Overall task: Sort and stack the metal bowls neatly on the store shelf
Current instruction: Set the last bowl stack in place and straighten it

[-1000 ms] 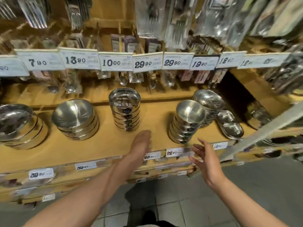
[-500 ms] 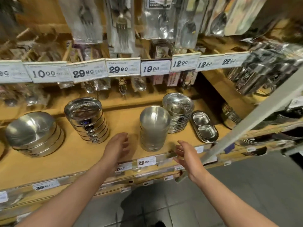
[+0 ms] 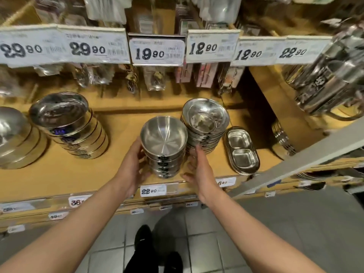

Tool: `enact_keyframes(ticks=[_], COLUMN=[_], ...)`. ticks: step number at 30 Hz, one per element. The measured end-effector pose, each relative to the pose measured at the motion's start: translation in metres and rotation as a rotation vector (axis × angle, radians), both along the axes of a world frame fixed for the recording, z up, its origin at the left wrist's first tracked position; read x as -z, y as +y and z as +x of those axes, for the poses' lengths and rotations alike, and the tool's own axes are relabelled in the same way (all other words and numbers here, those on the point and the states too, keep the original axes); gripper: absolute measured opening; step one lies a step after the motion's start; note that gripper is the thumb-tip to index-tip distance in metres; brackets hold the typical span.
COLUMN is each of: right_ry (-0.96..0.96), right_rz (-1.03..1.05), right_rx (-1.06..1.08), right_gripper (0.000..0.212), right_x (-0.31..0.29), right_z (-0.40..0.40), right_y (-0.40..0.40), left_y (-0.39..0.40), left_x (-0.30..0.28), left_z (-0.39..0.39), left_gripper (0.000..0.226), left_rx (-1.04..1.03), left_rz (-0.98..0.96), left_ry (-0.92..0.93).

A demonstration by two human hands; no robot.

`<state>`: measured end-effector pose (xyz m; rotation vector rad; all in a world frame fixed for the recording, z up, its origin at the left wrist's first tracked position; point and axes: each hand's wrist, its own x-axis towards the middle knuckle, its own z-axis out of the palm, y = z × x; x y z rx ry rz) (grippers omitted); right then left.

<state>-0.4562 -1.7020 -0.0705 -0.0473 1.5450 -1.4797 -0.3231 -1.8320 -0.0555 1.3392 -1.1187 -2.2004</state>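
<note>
The left hand (image 3: 132, 166) and right hand (image 3: 199, 168) are clasping opposite sides of a stack of bowls (image 3: 164, 146) sitting on the shelf (image 3: 122, 125). A second stack (image 3: 204, 125) is touching it just beyond the right fingers, with a two-part tray (image 3: 242, 150) lying further right.
</note>
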Motion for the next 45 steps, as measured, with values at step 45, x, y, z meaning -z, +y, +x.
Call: enact_keyframes(ticks=[45], right_ry=[0.138], right_rz=[-0.073], right_rx=[-0.179], right_gripper=[0.029], right_x=[-0.01], right_z=[0.002], right_y=[-0.134], left_y=[-0.101], left_x=[0.001], left_z=[-0.006], left_gripper=[0.057], left_rx=[0.015], left_rz=[-0.174], left_ry=[-0.003])
